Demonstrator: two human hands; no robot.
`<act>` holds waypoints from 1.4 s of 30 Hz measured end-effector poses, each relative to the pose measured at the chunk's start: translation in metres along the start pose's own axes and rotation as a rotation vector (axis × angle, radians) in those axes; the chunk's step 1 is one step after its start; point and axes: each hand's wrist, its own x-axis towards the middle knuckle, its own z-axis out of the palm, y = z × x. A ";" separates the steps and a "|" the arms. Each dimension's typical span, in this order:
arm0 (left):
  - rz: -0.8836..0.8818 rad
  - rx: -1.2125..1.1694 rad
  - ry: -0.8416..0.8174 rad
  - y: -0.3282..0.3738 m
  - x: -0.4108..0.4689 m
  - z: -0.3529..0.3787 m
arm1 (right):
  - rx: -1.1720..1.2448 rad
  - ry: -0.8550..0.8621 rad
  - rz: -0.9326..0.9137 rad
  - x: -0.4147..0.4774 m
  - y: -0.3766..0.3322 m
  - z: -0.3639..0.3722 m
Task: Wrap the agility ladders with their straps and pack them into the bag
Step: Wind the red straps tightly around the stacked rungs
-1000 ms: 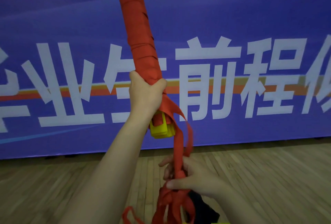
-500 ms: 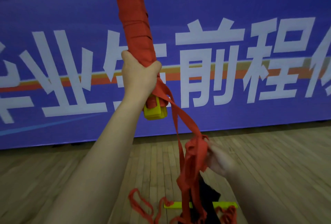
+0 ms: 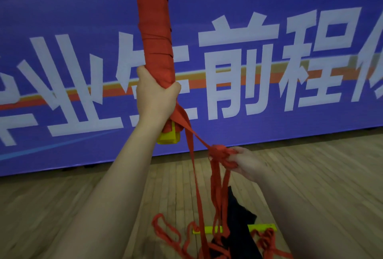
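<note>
My left hand (image 3: 155,97) grips a tall ladder bundle (image 3: 154,24) held upright, wound in red strap. The bundle's yellow rung ends (image 3: 169,137) stick out below my fist. Loose red strap (image 3: 194,175) runs from the bundle down to the floor. To the lower right, my right hand (image 3: 244,163) pinches a bunched knot of that strap (image 3: 220,154). More red strap loops (image 3: 165,231) and one yellow rung (image 3: 236,228) lie on the floor. A black bag (image 3: 238,217) lies flat under them, partly hidden by the hanging straps.
A long blue banner (image 3: 290,30) with large white characters stands close ahead, along the edge of the wooden floor (image 3: 310,165). Bare floorboards stretch to the left and right of the strap pile.
My right hand has pulled the bunched strap up and to the right, away from the bundle. The left hand keeps its grip on the bundle. The view has tilted down, showing more floor.
</note>
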 end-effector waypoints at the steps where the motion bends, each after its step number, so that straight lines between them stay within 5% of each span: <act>1: -0.002 0.004 -0.006 0.000 0.000 0.000 | -0.064 -0.079 -0.025 -0.003 -0.006 0.003; 4: -0.013 0.002 -0.016 0.001 0.000 0.000 | -0.088 -0.280 0.020 -0.010 -0.017 -0.002; 12: -0.041 -0.025 0.052 -0.008 0.005 -0.008 | 0.678 -0.194 0.035 -0.012 0.015 -0.048; 16: -0.070 -0.071 0.070 -0.009 0.006 -0.008 | 0.623 -0.063 0.196 -0.011 -0.001 -0.038; 26: -0.112 -0.066 0.064 -0.020 0.000 -0.012 | 0.563 0.266 0.223 0.008 -0.008 -0.013; 31: -0.089 -0.035 0.066 -0.022 -0.008 -0.012 | 0.645 0.204 0.326 0.010 -0.004 -0.017; 38: -0.031 0.064 0.050 -0.021 -0.004 -0.024 | 0.717 0.081 0.212 0.005 0.002 -0.032; 42: -0.012 0.061 0.054 -0.017 -0.006 -0.024 | 0.502 -0.017 0.193 0.000 0.000 -0.038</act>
